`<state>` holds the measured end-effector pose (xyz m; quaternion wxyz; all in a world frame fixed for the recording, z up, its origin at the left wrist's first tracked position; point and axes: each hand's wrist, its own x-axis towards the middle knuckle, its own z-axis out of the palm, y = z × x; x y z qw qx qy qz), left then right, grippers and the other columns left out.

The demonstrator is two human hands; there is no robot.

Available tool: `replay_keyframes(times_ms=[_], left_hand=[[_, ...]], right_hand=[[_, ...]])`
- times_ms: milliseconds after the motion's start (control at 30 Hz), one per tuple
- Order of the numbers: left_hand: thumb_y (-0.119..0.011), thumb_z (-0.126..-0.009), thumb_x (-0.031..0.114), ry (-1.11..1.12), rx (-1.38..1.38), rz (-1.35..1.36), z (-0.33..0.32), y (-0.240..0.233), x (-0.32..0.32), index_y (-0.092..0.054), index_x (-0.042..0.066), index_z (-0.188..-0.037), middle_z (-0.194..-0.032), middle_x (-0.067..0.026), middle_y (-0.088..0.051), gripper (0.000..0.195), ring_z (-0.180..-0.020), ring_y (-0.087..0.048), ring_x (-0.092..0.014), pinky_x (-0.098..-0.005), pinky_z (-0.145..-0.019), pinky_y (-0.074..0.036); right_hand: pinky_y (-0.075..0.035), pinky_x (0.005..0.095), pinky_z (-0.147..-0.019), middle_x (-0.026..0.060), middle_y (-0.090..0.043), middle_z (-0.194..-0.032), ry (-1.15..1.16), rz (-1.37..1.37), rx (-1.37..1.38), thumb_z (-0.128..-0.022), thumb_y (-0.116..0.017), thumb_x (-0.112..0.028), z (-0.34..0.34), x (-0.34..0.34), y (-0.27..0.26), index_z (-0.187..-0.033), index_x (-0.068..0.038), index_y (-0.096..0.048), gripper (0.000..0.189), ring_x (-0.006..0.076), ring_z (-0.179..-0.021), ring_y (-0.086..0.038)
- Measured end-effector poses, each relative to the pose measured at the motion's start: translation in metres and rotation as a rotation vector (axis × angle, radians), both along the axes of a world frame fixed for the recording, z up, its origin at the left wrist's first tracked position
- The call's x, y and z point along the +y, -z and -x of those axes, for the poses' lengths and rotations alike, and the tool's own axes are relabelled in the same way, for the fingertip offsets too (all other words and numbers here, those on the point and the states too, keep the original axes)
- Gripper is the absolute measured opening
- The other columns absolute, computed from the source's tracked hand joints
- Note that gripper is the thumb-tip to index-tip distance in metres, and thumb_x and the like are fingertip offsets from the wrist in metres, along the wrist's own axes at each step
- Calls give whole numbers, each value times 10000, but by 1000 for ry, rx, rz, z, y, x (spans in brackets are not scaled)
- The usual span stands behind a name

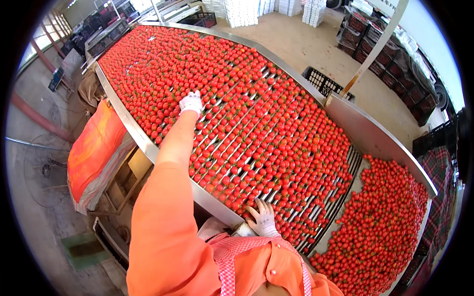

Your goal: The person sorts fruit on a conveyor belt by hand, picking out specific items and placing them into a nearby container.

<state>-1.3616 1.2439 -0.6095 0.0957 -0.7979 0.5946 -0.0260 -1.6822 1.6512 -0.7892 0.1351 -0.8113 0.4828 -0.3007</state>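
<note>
My left hand (pixel 191 102), in a white glove, reaches out over a thick layer of small red tomatoes (pixel 222 70) on a roller conveyor (pixel 244 168). Its fingertips are among the fruit, and what they hold, if anything, is hidden. My right hand (pixel 264 219), in a white glove with bare fingertips, rests near my apron at the conveyor's near edge. The fingers are spread and touch or hover just above tomatoes there; nothing shows in its grasp. Bare metal rollers show between the tomatoes around it.
Metal side rails (pixel 218 201) bound the conveyor. At its right end, a tray holds piled tomatoes (pixel 381 222) behind a metal side wall (pixel 385 129). Stacked crates (pixel 389 63) and a black crate (pixel 326 81) stand beyond. A bright orange cloth (pixel 94 151) and a fan (pixel 46 170) are left.
</note>
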Motion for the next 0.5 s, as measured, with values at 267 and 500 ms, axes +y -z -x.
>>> replay_keyframes(times_ms=[267,500], left_hand=[[-561,-989,200,-129,24,117,-1,-8,3,-623,85,-1286,-1358,-139,-607,324,-1230,-625,-301,-475,-936,-542],[-557,-995,186,-153,-34,86,0,-13,13,-678,110,-1261,-1339,-135,-623,301,-1177,-660,-283,-453,-902,-564]], right_hand=[[-483,536,-969,214,-619,-1169,136,-58,-14,-661,-729,-129,108,40,50,-977,-47,-649,336,422,-1097,-600],[-420,548,-1050,282,-420,-1478,705,-369,262,-812,-717,-135,251,80,91,-1360,-92,-553,574,497,-1254,-489]])
